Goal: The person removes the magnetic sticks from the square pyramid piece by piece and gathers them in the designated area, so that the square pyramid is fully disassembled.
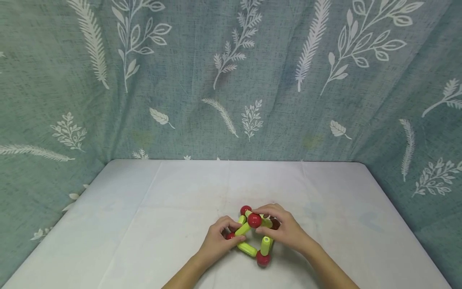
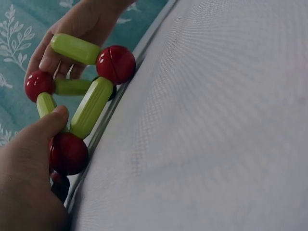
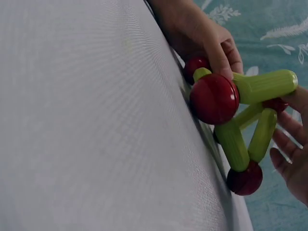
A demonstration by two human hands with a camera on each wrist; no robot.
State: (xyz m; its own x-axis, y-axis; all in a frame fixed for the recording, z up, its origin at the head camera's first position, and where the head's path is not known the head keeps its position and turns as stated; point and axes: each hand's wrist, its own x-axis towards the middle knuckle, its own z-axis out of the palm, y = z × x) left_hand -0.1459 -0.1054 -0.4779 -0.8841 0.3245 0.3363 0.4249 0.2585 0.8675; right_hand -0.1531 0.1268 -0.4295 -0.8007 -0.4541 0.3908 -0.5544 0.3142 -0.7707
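A toy frame (image 1: pixel 247 249) of lime-green sticks (image 1: pixel 265 246) and red balls (image 1: pixel 263 259) sits on the white table (image 1: pixel 173 208). The left hand (image 1: pixel 217 243) curls round its left ball (image 1: pixel 229 236). The right hand (image 1: pixel 286 226) pinches the top ball (image 1: pixel 254 220) between thumb and finger. A leafy cloth (image 1: pixel 187 72) hangs behind.

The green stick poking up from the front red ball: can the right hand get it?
Probably yes. The stick has its free top near the right hand, nothing seen between, though that hand pinches another red ball.
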